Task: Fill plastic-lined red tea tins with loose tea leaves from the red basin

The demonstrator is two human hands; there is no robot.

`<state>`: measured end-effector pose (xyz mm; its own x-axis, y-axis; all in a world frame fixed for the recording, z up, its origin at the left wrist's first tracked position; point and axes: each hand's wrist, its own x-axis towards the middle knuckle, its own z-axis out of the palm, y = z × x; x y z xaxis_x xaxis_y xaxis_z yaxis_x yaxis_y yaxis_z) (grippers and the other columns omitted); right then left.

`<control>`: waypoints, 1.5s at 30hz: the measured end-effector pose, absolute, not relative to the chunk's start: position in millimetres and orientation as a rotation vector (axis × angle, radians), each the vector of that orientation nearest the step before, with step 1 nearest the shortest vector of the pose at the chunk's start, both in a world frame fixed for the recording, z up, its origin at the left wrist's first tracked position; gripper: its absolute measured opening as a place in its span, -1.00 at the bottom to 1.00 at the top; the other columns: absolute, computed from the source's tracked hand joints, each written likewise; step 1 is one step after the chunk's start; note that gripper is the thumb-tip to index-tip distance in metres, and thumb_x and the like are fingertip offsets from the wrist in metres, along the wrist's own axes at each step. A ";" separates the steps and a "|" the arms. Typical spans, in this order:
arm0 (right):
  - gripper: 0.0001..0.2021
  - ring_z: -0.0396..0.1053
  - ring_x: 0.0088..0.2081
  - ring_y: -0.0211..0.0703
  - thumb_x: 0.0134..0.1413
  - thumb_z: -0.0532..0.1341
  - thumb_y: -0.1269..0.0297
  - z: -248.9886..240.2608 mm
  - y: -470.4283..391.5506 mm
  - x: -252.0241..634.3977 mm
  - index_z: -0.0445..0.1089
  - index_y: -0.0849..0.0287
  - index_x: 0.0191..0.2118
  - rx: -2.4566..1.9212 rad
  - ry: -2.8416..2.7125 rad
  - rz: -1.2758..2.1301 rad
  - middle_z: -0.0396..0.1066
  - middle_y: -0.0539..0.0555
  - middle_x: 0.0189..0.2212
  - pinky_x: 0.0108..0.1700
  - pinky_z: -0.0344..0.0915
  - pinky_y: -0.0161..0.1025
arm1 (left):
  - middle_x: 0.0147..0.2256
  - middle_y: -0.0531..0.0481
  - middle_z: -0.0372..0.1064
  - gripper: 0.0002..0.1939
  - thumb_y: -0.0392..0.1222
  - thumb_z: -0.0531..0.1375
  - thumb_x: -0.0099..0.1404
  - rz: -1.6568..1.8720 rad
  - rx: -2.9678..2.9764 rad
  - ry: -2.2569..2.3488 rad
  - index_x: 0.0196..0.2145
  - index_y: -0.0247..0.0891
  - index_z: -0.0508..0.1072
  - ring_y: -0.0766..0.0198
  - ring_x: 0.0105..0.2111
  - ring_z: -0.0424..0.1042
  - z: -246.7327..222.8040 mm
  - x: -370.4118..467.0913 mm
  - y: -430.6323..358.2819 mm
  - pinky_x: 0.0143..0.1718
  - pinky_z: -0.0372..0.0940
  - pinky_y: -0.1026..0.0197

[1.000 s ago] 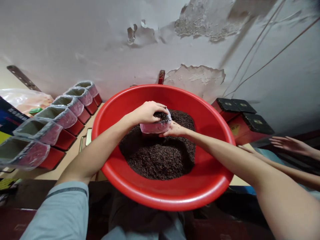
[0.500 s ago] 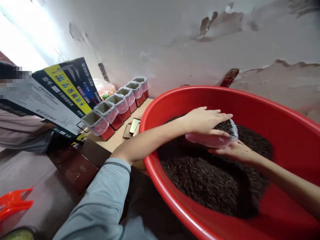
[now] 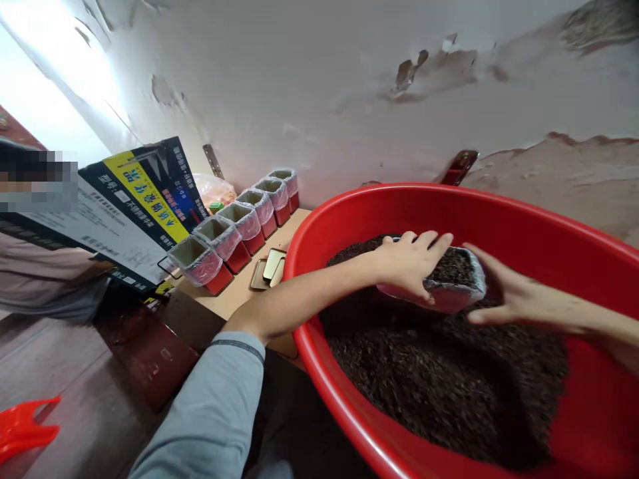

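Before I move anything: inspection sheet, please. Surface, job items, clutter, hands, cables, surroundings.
Surface: tan tabletop with six plastic-lined red tins in a row.
Job's things: plastic-lined container of dark loose material, inside a red basin that holds more.
Clutter: metal pieces, probably lids, beside the basin; clear plastic bag behind the row.
Hands: left hand over the container, fingers spread, grip unclear; right hand open at its right end, contact unclear.
Cables: nothing seen that is surely one.
Surroundings: peeling wall; printed carton and a person at left; orange-red object on the floor.
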<state>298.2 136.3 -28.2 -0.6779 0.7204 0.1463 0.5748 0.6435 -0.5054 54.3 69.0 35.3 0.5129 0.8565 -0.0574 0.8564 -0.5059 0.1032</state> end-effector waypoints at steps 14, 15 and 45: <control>-0.10 0.10 0.47 0.48 0.33 -0.07 -0.33 -6.2 115.9 256.3 0.13 0.33 0.47 -0.914 -2.692 0.132 0.06 0.51 0.46 0.46 0.12 0.36 | 0.42 -0.51 0.08 0.12 0.05 0.38 0.17 0.031 2.569 1.546 0.47 -0.51 -0.03 -0.31 0.41 0.11 27.5 40.2 87.0 0.36 0.17 -0.29; -0.11 0.18 0.43 0.48 0.30 -0.02 -0.36 -7.0 115.8 259.9 0.15 0.27 0.45 -0.928 -2.659 0.152 0.11 0.51 0.43 0.42 0.20 0.35 | 0.35 -0.49 0.20 0.07 0.06 0.38 0.18 0.057 2.579 1.522 0.44 -0.52 0.03 -0.26 0.33 0.23 28.8 40.5 85.6 0.30 0.27 -0.21; 0.08 0.27 0.33 0.45 0.03 0.40 -0.18 -7.0 123.5 278.4 -0.03 0.21 0.52 -0.986 -2.582 0.380 0.26 0.41 0.25 0.40 0.23 0.34 | 0.28 -0.45 0.25 0.00 0.17 0.36 0.13 0.187 2.591 1.409 0.37 -0.43 0.20 -0.25 0.22 0.27 26.0 47.8 93.7 0.12 0.41 -0.19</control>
<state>278.4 123.5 -7.0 -0.6965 0.6810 0.2259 0.5872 0.7220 -0.3660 47.8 93.7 26.0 0.5413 0.8406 0.0213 0.8172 -0.5319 0.2222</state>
